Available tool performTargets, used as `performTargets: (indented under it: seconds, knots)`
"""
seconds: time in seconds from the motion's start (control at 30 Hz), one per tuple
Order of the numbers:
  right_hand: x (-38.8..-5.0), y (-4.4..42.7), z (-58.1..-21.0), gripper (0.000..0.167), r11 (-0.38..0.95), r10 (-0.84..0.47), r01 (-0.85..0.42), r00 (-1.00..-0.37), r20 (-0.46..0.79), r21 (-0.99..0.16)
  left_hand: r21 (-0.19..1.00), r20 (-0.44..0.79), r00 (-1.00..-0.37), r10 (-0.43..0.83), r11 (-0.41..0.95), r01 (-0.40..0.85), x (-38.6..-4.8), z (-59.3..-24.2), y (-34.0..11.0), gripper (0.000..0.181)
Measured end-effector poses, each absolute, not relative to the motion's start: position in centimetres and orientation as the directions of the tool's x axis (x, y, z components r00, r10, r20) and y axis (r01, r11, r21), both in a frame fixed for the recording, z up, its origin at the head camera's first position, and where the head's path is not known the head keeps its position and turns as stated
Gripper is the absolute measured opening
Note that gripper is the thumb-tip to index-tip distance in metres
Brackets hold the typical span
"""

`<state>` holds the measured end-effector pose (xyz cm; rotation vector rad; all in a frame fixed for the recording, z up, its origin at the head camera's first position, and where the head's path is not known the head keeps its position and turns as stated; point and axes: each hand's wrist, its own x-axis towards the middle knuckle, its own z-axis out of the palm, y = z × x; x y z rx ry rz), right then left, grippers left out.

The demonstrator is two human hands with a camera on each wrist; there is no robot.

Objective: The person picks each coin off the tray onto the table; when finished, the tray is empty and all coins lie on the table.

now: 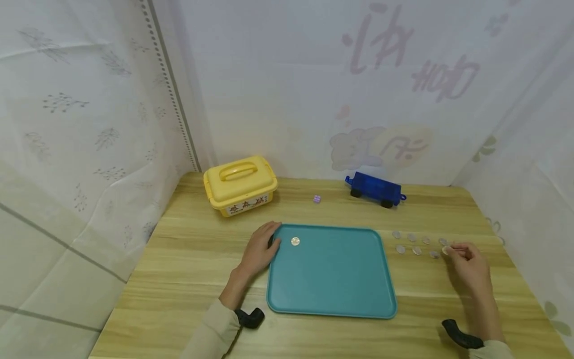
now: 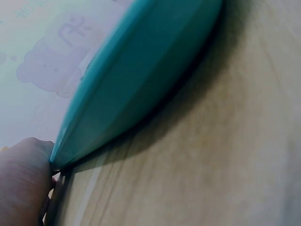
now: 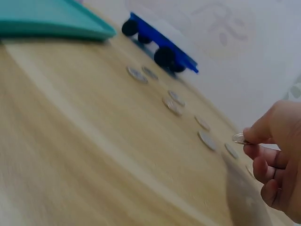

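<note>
My left hand (image 1: 260, 249) holds the teal tray (image 1: 332, 315) at its upper left corner, the thumb over the rim. In the left wrist view, part of the left hand (image 2: 26, 181) shows beside the tray's outer wall (image 2: 127, 84). One gold-looking coin (image 1: 295, 241) lies inside the tray near that corner. To the right of the tray, my right hand (image 1: 473, 269) pinches a round coin (image 3: 239, 138) between thumb and fingers, just above the table. Several silvery coins (image 1: 417, 250) lie in two rough rows to the left of that hand.
A yellow lidded box (image 1: 239, 187) with a handle stands at the back left of the wooden table (image 1: 179, 279). Behind the tray sit a small purple block (image 1: 317, 199) and a blue toy wagon (image 1: 375, 189). Patterned cloth (image 1: 287, 99) hangs behind the table and at both sides.
</note>
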<state>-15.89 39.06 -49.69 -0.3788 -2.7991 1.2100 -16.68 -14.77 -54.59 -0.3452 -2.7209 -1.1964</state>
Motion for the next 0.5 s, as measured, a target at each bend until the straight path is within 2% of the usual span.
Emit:
performTargets:
  seconds: [0.1,0.33,0.5]
  knots:
    - [-15.7,39.8,-49.9,0.046,0.698,0.248,0.190,-0.969,-0.016,-0.691,0.710,0.228,-0.962,0.150,0.651,0.270,-16.7,-54.6,-14.9,0.047]
    - [-16.0,40.0,-50.5,0.041,0.835,0.178,0.139,-0.984,0.023,-0.533,0.709,0.265,-0.954,0.139,0.643,0.291,-16.4,-54.5,-14.8,0.046]
    - [-15.6,40.2,-50.9,0.036,0.850,0.140,0.083,-0.988,0.071,-0.520,0.702,0.270,-0.951,0.151,0.645,0.302,-16.5,-54.4,-14.6,0.047]
